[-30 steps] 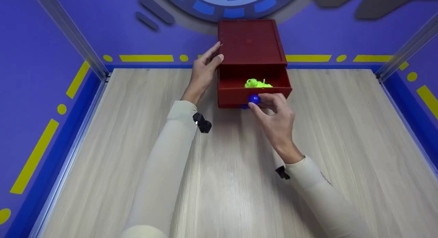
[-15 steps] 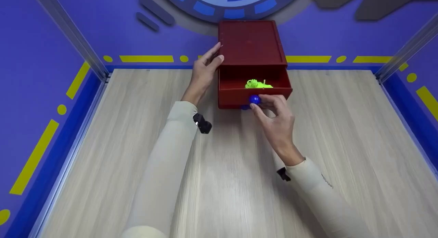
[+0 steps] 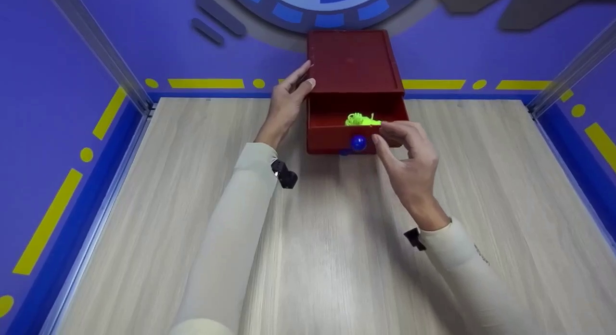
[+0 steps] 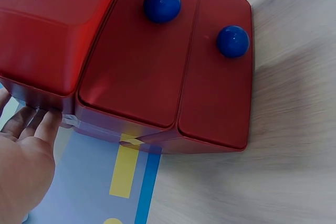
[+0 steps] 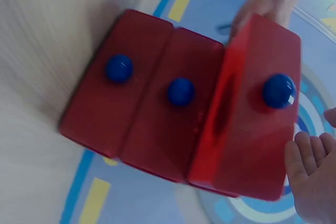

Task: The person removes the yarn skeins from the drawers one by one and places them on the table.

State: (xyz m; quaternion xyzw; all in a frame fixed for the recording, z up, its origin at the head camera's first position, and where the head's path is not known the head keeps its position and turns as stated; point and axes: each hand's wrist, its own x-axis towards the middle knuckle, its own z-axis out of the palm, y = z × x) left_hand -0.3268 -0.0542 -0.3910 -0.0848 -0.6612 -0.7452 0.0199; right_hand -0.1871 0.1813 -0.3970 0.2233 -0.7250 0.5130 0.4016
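Observation:
A red drawer cabinet [image 3: 353, 60] stands against the back wall. Its top drawer [image 3: 327, 140] is pulled out, with a bright lime-green stringy bundle [image 3: 360, 119] lying inside, partly hidden by the drawer front. On that front sits a round blue knob [image 3: 358, 142]. My right hand [image 3: 411, 164] is just right of the knob, apart from it, thumb and fingers loosely bent with nothing between them. My left hand [image 3: 285, 104] rests on the cabinet's left side. In the left wrist view its extended fingers [image 4: 48, 127] lie against the side wall.
Two lower drawers, each with a blue knob [image 5: 181, 92] [image 5: 119, 68], are closed in the right wrist view. The cabinet stands on a pale wood-grain table [image 3: 317, 258]. Blue panels [image 3: 202, 56] with yellow marks enclose the back and sides.
My right hand has let go of the top drawer's blue knob and moved off to the right. The drawer stays pulled out, and my left hand stays on the cabinet's side.

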